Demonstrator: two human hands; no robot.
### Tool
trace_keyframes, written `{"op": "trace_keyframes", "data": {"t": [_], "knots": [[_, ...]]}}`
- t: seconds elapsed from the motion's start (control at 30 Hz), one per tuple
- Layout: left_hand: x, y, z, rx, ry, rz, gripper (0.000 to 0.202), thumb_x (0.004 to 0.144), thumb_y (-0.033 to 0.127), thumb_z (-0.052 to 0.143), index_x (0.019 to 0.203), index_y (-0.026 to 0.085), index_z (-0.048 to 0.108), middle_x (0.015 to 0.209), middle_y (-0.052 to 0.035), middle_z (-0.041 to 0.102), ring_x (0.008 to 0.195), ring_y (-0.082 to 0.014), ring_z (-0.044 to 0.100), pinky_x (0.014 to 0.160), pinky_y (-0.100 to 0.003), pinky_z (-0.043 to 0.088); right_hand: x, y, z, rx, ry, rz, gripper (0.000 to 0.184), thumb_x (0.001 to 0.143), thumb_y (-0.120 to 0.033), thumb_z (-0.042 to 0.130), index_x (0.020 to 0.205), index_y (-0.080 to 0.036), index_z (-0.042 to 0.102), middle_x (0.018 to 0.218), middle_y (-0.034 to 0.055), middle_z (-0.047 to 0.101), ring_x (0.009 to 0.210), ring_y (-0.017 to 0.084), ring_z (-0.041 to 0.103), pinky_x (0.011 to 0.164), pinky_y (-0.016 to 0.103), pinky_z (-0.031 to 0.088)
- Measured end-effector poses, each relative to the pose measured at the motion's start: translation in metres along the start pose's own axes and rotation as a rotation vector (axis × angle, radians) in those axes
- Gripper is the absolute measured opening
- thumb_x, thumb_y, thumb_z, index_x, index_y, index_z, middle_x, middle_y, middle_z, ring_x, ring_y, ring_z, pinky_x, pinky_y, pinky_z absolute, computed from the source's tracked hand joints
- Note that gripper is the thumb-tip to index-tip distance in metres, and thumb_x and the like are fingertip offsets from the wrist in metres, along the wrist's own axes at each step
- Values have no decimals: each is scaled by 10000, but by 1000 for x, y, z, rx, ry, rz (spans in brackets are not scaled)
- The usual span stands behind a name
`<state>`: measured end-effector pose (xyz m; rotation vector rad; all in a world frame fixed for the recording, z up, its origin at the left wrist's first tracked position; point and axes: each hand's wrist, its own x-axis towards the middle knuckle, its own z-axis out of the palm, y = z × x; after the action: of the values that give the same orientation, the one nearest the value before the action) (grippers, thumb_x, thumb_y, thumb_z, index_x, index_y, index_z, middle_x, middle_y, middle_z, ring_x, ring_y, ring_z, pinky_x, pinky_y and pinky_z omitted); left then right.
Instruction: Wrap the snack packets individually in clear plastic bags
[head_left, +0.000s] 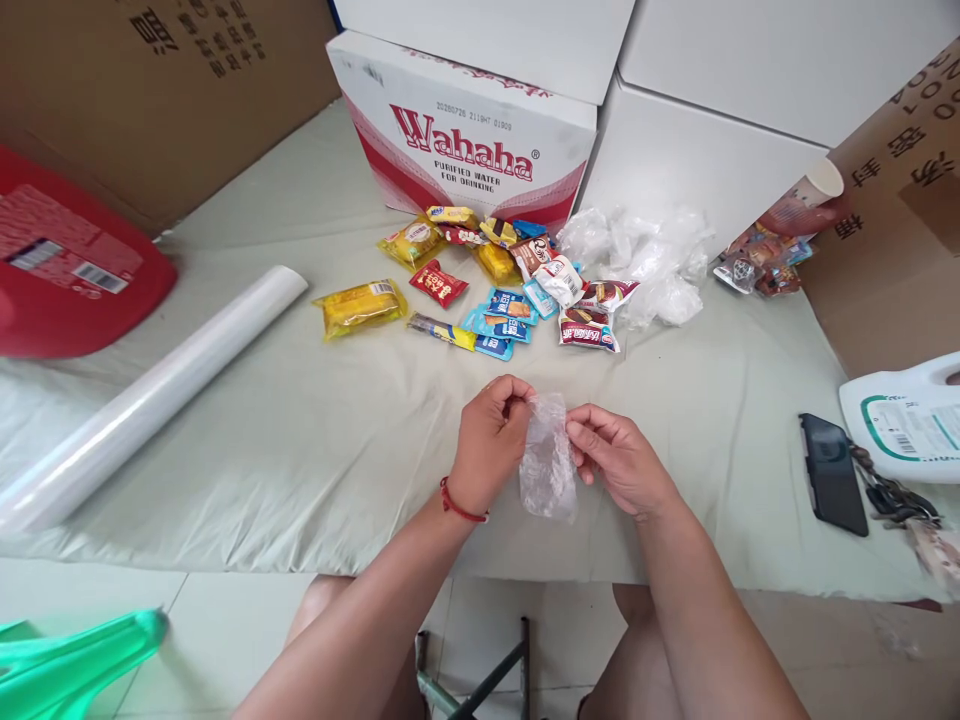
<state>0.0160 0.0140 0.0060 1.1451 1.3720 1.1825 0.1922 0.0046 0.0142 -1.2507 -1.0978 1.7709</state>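
A small clear plastic bag (548, 470) hangs between my two hands, near the front of the cloth-covered table. My left hand (495, 430), with a red bracelet on its wrist, pinches the bag's upper left corner. The fingers of my right hand (611, 452) are closed on its right edge. Beyond them lies a group of wrapped snacks, among them a yellow packaged cake (360, 308), a red packet (439, 284), blue packets (510, 305) and maroon-and-white packets (589, 328). To their right is a heap of crumpled clear plastic bags (652, 260).
A white Wahaha carton (472, 150) stands behind the snacks. On the left lie a plastic film roll (165, 385) and a red container (75, 260). A phone (832, 472), keys (900, 500) and a white jug (915, 415) are at right.
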Motion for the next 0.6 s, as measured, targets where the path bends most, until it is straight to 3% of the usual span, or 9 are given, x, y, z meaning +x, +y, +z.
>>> {"op": "trace_keyframes", "data": {"t": [0.13, 0.2, 0.33, 0.47, 0.53, 0.6], "knots": [[2, -5, 0, -74, -35, -17, 138, 778, 182, 486, 739, 198, 618, 718, 22, 588, 686, -133, 516, 661, -250, 396, 0, -3, -1, 123, 35, 59, 430, 822, -589, 755, 1055, -228, 727, 786, 4, 649, 530, 90, 513, 359, 177, 375], [3, -5, 0, -91, -44, -24, 138, 776, 185, 487, 736, 199, 619, 719, 21, 593, 690, -135, 520, 673, -255, 403, 0, -2, -1, 105, 16, 89, 433, 801, -552, 791, 1081, -230, 724, 732, -16, 633, 492, 80, 487, 343, 172, 348], [1, -4, 2, -37, -40, 7, 157, 772, 165, 474, 716, 202, 616, 721, 17, 589, 715, -141, 535, 699, -260, 414, -1, 0, 0, 47, 13, 98, 400, 772, -537, 821, 978, -205, 735, 594, -58, 532, 456, 61, 412, 342, 160, 283], [1, -4, 4, -3, -42, 17, 181, 786, 140, 470, 712, 201, 623, 726, 9, 586, 723, -143, 549, 707, -262, 433, -1, -1, 2, 36, 47, 79, 379, 700, -492, 881, 878, -200, 718, 584, -59, 528, 464, 64, 418, 343, 161, 280], [1, -6, 6, -35, -34, 20, 164, 803, 157, 505, 813, 202, 663, 847, -15, 628, 788, -153, 586, 719, -265, 460, 0, -1, 3, 34, 53, 98, 362, 680, -472, 895, 800, -195, 696, 534, -65, 498, 448, 64, 396, 340, 163, 276], [0, -6, 7, -41, 53, 51, 224, 793, 197, 606, 1006, 214, 673, 1090, -54, 634, 961, -182, 613, 763, -274, 490, 2, -1, 4, 70, 100, 103, 364, 661, -461, 905, 757, -195, 675, 519, -67, 486, 442, 59, 381, 341, 161, 273]]}}
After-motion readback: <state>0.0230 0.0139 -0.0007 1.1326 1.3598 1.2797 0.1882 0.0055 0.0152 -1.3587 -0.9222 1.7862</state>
